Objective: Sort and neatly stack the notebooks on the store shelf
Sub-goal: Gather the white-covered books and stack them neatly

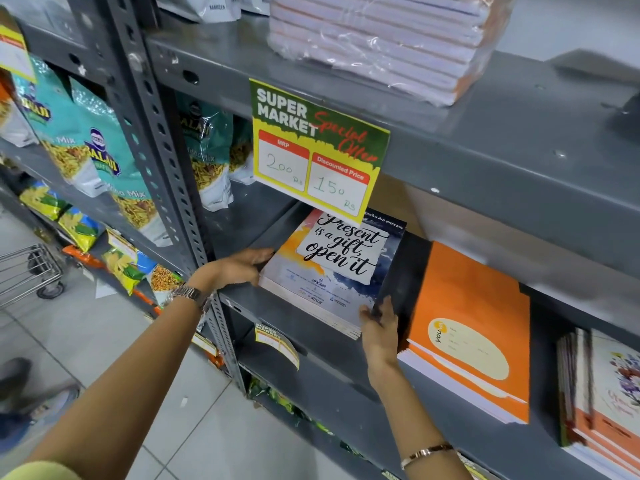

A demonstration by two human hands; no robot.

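A stack of notebooks (332, 271) with a "Present is a gift, open it" cover lies on the grey middle shelf (349, 379). My left hand (239, 268) presses flat against the stack's left edge. My right hand (379, 327) grips its front right corner. To the right sits a stack of orange notebooks (474, 327). Further right, a third stack of floral notebooks (602, 393) is partly cut off by the frame. A plastic-wrapped bundle of notebooks (388, 39) rests on the shelf above.
A green and yellow price sign (318, 147) hangs from the upper shelf edge over the stack. A perforated upright post (166, 154) stands left of it. Snack packets (93, 147) fill the left shelves. A wire trolley (31, 271) stands on the tiled floor.
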